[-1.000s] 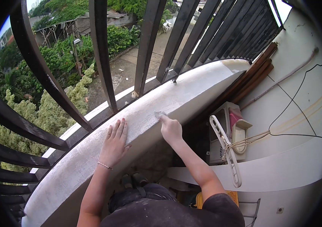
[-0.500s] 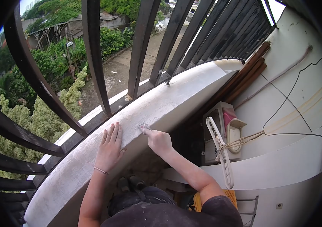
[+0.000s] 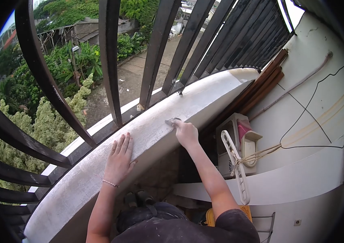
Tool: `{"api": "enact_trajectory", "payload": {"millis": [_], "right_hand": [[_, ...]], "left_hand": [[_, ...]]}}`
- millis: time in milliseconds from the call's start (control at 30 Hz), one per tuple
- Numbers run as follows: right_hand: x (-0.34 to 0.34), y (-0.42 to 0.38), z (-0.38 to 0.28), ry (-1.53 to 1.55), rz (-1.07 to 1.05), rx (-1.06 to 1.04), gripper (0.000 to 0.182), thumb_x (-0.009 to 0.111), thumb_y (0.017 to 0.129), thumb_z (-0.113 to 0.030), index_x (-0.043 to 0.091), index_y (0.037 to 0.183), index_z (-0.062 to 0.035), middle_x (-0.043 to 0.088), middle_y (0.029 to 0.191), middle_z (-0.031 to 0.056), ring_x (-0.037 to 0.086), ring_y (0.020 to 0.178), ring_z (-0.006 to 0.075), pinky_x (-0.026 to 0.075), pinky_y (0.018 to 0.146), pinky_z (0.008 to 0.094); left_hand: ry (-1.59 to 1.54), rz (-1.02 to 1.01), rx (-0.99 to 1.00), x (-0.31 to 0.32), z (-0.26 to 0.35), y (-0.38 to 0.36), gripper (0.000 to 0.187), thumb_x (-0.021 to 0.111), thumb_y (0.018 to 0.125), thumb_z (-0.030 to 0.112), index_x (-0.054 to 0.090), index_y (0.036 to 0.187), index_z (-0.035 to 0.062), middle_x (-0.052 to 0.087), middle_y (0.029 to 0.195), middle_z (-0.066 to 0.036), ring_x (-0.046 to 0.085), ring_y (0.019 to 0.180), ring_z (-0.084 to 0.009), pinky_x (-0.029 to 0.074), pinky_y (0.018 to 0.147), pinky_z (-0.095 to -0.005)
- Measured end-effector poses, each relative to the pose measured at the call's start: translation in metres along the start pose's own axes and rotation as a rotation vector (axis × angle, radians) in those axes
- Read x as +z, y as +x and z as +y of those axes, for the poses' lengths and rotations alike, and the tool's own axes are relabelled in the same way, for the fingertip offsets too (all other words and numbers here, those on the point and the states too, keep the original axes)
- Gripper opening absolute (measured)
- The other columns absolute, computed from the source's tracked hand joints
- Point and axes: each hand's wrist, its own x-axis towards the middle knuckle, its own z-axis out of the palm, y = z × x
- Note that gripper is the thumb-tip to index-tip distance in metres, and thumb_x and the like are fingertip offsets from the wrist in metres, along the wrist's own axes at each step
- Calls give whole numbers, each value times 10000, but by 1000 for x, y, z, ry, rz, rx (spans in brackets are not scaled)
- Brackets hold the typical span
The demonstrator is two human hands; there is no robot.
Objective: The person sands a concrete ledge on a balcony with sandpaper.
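Note:
My left hand (image 3: 120, 159) lies flat on the white curved ledge (image 3: 79, 178), its fingers stretched out and a thin bracelet at the wrist. Farther along the same ledge, my right hand (image 3: 186, 133) is closed around a small flat grey piece (image 3: 171, 121). That piece is pressed against the ledge's top near its inner edge; most of it is hidden by the fingers, and I cannot make out its exact kind. Whitish dust covers my right hand, and the ledge is patchy white around it.
Dark metal railing bars (image 3: 109, 60) rise along the ledge's outer side. Brown wooden planks (image 3: 263, 89) lean at the far corner. On the right, a long white plastic piece (image 3: 235, 168) hangs from cords (image 3: 261, 153) beside a box (image 3: 224, 156). Sandals (image 3: 139, 198) lie below.
My right hand has slid away along the ledge, up and to the right, with the grey piece. My left hand stays flat in nearly the same spot. The view has shifted slightly.

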Motion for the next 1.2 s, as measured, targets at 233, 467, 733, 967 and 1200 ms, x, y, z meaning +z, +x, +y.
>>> {"api": "enact_trajectory", "payload": {"millis": [233, 467, 733, 967, 1200], "right_hand": [[13, 28, 1, -145, 60, -34, 235, 566, 976, -181, 756, 1110, -212, 736, 784, 175, 745, 792, 362, 589, 720, 487], [12, 33, -15, -250, -39, -154, 269, 582, 951, -137, 759, 1136, -218, 742, 808, 151, 753, 793, 328, 595, 710, 460], [20, 29, -55, -302, -97, -284, 266, 562, 968, -132, 713, 1183, -176, 752, 826, 140, 761, 794, 314, 610, 707, 448], [22, 73, 11, -379, 14, -139, 232, 575, 971, -146, 751, 1111, -202, 747, 789, 112, 764, 758, 295, 604, 659, 431], [23, 31, -58, -261, -70, -363, 281, 575, 964, -148, 758, 1158, -238, 748, 816, 132, 756, 778, 304, 592, 684, 450]], "left_hand": [[-35, 4, -3, 3, -3, 0, 866, 665, 928, 374, 258, 1590, -9, 225, 1685, -171, 197, 1568, -316, 176, 1285, -464], [-18, 38, 18, 6, -4, -3, 855, 674, 923, 380, 286, 1574, -16, 260, 1671, -174, 228, 1559, -318, 208, 1277, -470], [-5, 36, 11, 5, -4, -3, 842, 667, 925, 387, 302, 1564, -22, 248, 1676, -173, 234, 1557, -319, 214, 1275, -471], [-11, 34, 7, 3, -4, -3, 862, 664, 925, 396, 278, 1578, -13, 233, 1684, -163, 233, 1557, -319, 215, 1273, -470], [-15, 14, 7, 3, -6, -2, 878, 651, 929, 409, 251, 1593, -4, 198, 1698, -152, 210, 1565, -316, 193, 1279, -468]]}}
